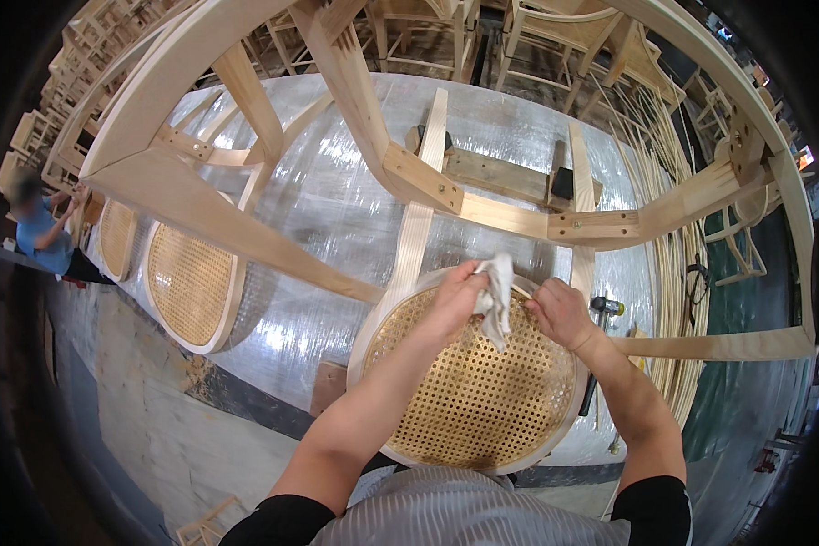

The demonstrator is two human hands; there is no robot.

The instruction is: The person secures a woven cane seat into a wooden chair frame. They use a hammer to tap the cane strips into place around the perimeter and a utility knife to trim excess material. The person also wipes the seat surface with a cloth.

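In front of me lies a chair turned on its side or back, with a rounded seat of woven cane (473, 400) inside a pale wooden rim (358, 350). My left hand (457, 298) is closed around a crumpled white cloth (498, 296), which hangs over the far part of the cane. Beside it, my right hand (560, 312) has its fingers curled together at the far right edge of the seat. Whatever those fingers pinch is too small or hidden to make out. Bare wooden legs and rails (505, 217) of the chair rise beyond both hands.
A hammer (602, 309) lies right of the seat, near a bundle of long thin cane strips (673, 209). Plastic film (318, 227) covers the bench. Another cane-seated chair (191, 282) stands to the left, with a person in blue (45, 232) beyond. Several chairs (569, 27) fill the background.
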